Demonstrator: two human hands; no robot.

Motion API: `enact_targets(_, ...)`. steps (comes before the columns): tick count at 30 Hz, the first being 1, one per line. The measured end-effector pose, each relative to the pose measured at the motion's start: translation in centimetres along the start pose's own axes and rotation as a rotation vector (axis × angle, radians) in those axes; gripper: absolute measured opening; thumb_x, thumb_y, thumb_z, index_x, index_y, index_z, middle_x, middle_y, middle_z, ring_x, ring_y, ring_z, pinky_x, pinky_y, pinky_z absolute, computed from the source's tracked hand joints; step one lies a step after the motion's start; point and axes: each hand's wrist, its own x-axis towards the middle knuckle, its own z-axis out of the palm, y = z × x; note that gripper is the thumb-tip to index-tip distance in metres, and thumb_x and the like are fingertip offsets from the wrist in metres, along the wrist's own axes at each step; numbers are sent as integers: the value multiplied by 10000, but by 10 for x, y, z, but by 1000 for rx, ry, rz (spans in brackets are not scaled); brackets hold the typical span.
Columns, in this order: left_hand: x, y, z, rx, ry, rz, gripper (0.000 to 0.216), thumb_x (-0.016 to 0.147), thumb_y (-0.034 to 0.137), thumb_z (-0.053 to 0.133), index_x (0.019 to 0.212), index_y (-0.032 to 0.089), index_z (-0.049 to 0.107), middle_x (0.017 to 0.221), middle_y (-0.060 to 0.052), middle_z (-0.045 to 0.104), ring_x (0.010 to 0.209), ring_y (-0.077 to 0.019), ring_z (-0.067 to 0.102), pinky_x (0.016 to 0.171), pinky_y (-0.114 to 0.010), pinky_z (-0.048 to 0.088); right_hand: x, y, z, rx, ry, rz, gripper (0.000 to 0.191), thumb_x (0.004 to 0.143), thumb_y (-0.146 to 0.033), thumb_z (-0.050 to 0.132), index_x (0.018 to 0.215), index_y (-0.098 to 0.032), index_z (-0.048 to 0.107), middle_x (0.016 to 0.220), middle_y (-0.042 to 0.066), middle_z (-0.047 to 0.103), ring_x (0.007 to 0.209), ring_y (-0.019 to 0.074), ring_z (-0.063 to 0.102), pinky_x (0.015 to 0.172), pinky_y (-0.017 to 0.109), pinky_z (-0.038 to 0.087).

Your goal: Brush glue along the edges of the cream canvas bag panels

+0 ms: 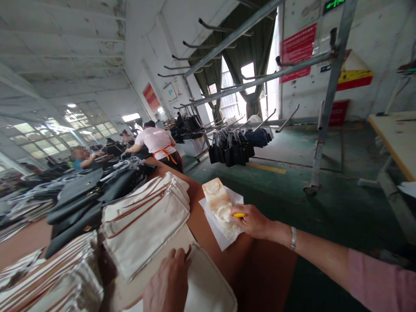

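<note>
Currently in the right hand (248, 222): a yellow tool (239, 215), grasped by thumb and fingers; its tip is hard to make out.
Pasty container (212, 194): squarish, round-recessed, smeared white, just beyond the right hand's fingers, on smooth white paper (224, 241).
Left hand (169, 279): bent over a smooth, round-cornered cream piece (209, 284), cut off below; whether it pinches cannot be told.
Cream stack (146, 225): brown-edged, beyond the left hand.
</note>
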Motion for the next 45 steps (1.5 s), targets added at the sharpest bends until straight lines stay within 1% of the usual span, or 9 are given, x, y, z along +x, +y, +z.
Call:
enact_targets(4, -6, -7, 5, -333, -22, -17, 212, 933, 322, 394, 791, 232, 524, 730, -14, 674, 705, -202, 638, 631, -278, 356, -13, -5, -5, 18, 19, -24, 123, 899, -264, 566, 860, -208, 669, 832, 40, 678, 770, 197, 633, 723, 276, 450)
enact_targets(11, -21, -7, 2, -751, -82, -20, 335, 827, 467, 508, 821, 195, 703, 663, -5, 664, 659, -187, 607, 578, -240, 409, -16, -17, -8, 51, 160, 63, 232, 932, -337, 531, 791, -189, 639, 711, 37, 644, 635, 199, 595, 629, 297, 443)
enact_targets(15, -36, 2, -1, -860, -26, -88, 376, 775, 502, 572, 872, 185, 750, 670, -15, 676, 636, -185, 603, 567, -242, 420, -22, -60, -18, 248, 269, 189, 249, 960, -398, 514, 856, -187, 596, 576, -24, 530, 500, 151, 500, 510, 255, 399)
enact_targets(19, -49, 13, -3, -933, 11, -54, 376, 795, 492, 574, 889, 180, 762, 800, -39, 701, 760, -207, 637, 659, -254, 455, -30, -111, -20, 581, 212, 302, 271, 943, -443, 558, 843, -191, 560, 501, -75, 412, 408, 105, 349, 407, 221, 303)
enact_targets(24, -58, 22, -2, -947, 51, -15, 371, 787, 504, 596, 872, 193, 779, 759, -18, 651, 730, -194, 612, 675, -247, 448, -32, -146, -11, 543, 132, 239, 245, 923, -373, 578, 770, -182, 559, 555, -50, 448, 476, 111, 403, 460, 225, 348)
enact_targets(32, -71, 30, 3, -913, 95, 18, 374, 813, 518, 572, 871, 212, 778, 762, -14, 633, 712, -184, 603, 717, -260, 448, -30, -153, -16, 399, 220, 180, 274, 937, -397, 540, 771, -181, 566, 628, -10, 527, 572, 154, 509, 563, 256, 425)
enact_targets(37, -73, 32, 10, -868, 91, 53, 395, 844, 534, 533, 900, 221, 768, 773, -24, 642, 736, -186, 617, 678, -255, 454, -37, -160, -19, 370, 146, 97, 274, 929, -373, 552, 709, -210, 559, 634, 10, 556, 597, 176, 532, 592, 271, 446)
enact_targets(42, -82, 36, 20, -864, 148, 116, 382, 862, 549, 540, 879, 233, 753, 791, -37, 644, 724, -174, 614, 638, -237, 454, -37, -139, -23, 395, 259, 246, 281, 932, -429, 550, 779, -197, 592, 597, 0, 526, 523, 155, 473, 487, 256, 372)
enact_targets(45, -88, 39, 23, -888, 166, 147, 380, 868, 555, 541, 850, 230, 738, 795, -37, 637, 697, -164, 607, 643, -233, 459, -39, -125, -20, 465, 235, 317, 294, 914, -436, 578, 756, -188, 579, 567, -23, 473, 488, 128, 412, 438, 238, 310)
